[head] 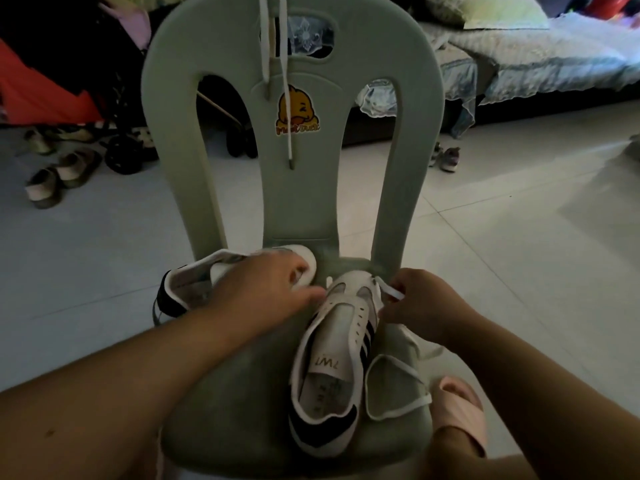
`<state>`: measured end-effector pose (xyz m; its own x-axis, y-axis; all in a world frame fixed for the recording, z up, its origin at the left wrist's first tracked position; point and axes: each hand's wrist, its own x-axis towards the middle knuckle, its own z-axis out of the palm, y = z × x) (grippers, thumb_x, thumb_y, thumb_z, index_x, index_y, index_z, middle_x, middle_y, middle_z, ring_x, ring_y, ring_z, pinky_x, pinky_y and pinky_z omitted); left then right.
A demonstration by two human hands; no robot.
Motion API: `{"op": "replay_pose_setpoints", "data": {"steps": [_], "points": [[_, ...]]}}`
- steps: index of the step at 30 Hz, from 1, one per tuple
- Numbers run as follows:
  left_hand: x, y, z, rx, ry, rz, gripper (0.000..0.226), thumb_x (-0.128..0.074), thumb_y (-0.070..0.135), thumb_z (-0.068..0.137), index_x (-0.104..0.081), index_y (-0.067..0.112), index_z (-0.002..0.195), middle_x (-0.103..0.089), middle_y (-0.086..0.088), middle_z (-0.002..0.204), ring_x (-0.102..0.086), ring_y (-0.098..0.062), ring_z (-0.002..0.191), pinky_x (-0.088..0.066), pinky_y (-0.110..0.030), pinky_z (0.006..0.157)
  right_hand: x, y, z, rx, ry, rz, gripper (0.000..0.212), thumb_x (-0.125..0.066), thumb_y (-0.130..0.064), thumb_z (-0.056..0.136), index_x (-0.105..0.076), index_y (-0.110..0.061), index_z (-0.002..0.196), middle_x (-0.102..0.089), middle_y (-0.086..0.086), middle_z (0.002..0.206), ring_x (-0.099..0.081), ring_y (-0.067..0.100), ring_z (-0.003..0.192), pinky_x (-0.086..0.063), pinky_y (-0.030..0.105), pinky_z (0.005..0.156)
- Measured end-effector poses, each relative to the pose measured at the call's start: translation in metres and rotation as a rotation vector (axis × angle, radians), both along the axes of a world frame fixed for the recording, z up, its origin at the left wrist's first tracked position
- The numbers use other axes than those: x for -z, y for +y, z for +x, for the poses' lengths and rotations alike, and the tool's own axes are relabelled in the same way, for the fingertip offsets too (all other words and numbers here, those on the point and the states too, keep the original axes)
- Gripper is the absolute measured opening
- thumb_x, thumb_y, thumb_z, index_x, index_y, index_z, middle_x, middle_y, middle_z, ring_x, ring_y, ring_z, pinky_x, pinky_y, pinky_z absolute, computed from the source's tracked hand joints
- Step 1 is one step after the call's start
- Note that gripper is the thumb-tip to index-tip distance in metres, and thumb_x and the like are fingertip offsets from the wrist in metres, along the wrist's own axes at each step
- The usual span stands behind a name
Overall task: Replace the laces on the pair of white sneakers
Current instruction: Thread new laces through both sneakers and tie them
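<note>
Two white sneakers with black stripes lie on the seat of a pale green plastic chair (221, 403). The near sneaker (332, 358) points away from me, its eyelets mostly bare. A white lace (398, 386) runs from its front eyelets and loops over the seat's right side. My right hand (420, 306) pinches that lace beside the toe. My left hand (266, 289) lies across the second sneaker (194, 282), which rests on its side at the left, and its fingertips touch the near sneaker's toe. Another white lace (282, 64) hangs down the chair back.
The chair back rises ahead with a yellow duck sticker (297, 110). A foot in a pink slipper (457, 410) stands at the seat's right front corner. Shoes (59, 174) lie on the tiled floor at left, small shoes (446, 157) and a bed (536, 53) at right.
</note>
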<state>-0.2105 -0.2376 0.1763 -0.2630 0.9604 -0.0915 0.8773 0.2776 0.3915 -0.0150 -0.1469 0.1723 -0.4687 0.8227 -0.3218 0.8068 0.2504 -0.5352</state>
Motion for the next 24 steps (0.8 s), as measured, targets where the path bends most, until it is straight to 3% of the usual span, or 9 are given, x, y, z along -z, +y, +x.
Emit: {"op": "replay_pose_setpoints", "data": {"steps": [3, 6, 8, 10, 14, 17, 20, 24], "points": [[-0.008, -0.002, -0.04, -0.123, 0.229, 0.118, 0.06, -0.062, 0.052, 0.083, -0.047, 0.029, 0.136, -0.052, 0.0, 0.128, -0.049, -0.021, 0.114, -0.044, -0.035, 0.089, 0.0, -0.002, -0.004, -0.012, -0.007, 0.015, 0.023, -0.069, -0.017, 0.083, -0.05, -0.025, 0.073, -0.054, -0.005, 0.074, -0.048, 0.005, 0.066, -0.031, 0.015, 0.053], [0.006, -0.005, -0.067, -0.203, 0.226, -0.038, 0.063, -0.055, 0.042, 0.09, -0.032, 0.026, 0.146, -0.046, -0.006, 0.141, -0.047, -0.027, 0.123, -0.042, -0.036, 0.095, -0.003, -0.004, -0.011, -0.011, 0.018, 0.032, 0.024, -0.07, -0.018, 0.082, -0.051, -0.027, 0.072, -0.055, -0.007, 0.073, -0.049, 0.004, 0.066, -0.031, 0.015, 0.054], [0.016, -0.008, -0.082, -0.222, 0.243, -0.086, 0.045, -0.047, 0.038, 0.095, -0.045, 0.027, 0.138, -0.055, -0.007, 0.132, -0.054, -0.026, 0.115, -0.046, -0.034, 0.089, -0.005, -0.005, -0.016, -0.01, 0.032, 0.045, 0.022, -0.071, -0.019, 0.081, -0.053, -0.027, 0.074, -0.057, -0.007, 0.075, -0.052, 0.004, 0.069, -0.032, 0.016, 0.054], [0.018, -0.011, -0.097, -0.216, 0.268, -0.115, 0.032, -0.038, 0.038, 0.098, -0.062, 0.025, 0.115, -0.064, -0.005, 0.112, -0.058, -0.023, 0.097, -0.047, -0.031, 0.078, -0.005, -0.007, -0.021, -0.019, 0.027, 0.068, 0.02, -0.071, -0.02, 0.082, -0.054, -0.027, 0.075, -0.058, -0.006, 0.077, -0.052, 0.005, 0.07, -0.033, 0.016, 0.055], [0.016, -0.018, -0.108, -0.167, 0.323, -0.146, 0.034, -0.035, 0.043, 0.1, -0.057, 0.023, 0.081, -0.061, -0.005, 0.087, -0.052, -0.021, 0.076, -0.043, -0.03, 0.068, -0.004, -0.011, -0.029, -0.011, 0.032, 0.074, 0.016, -0.071, -0.019, 0.082, -0.056, -0.025, 0.077, -0.06, -0.005, 0.078, -0.055, 0.006, 0.071, -0.036, 0.017, 0.056], [0.012, -0.023, -0.105, -0.181, 0.348, -0.094, 0.024, -0.043, 0.033, 0.097, -0.053, 0.024, 0.077, -0.062, -0.006, 0.088, -0.051, -0.022, 0.074, -0.044, -0.032, 0.066, -0.003, -0.015, -0.032, 0.019, 0.036, 0.057, 0.013, -0.071, -0.02, 0.082, -0.059, -0.022, 0.081, -0.061, -0.003, 0.079, -0.057, 0.009, 0.071, -0.038, 0.019, 0.056], [-0.002, -0.043, -0.101, -0.209, 0.341, -0.036, 0.02, -0.044, 0.027, 0.097, -0.06, 0.02, 0.087, -0.063, -0.004, 0.089, -0.054, -0.021, 0.077, -0.045, -0.032, 0.066, -0.005, -0.021, -0.035, 0.043, 0.039, 0.053, 0.012, -0.069, -0.018, 0.084, -0.058, -0.02, 0.081, -0.061, -0.001, 0.079, -0.054, 0.009, 0.071, -0.035, 0.019, 0.054], [-0.03, -0.11, -0.111, -0.372, 0.187, 0.12, 0.027, -0.041, 0.033, 0.098, -0.062, 0.02, 0.09, -0.063, -0.003, 0.086, -0.058, -0.022, 0.081, -0.048, -0.033, 0.07, -0.011, -0.035, -0.041, 0.048, 0.023, 0.069, 0.009, -0.069, -0.016, 0.084, -0.06, -0.015, 0.083, -0.061, 0.002, 0.079, -0.055, 0.013, 0.07, -0.037, 0.023, 0.054]]}}
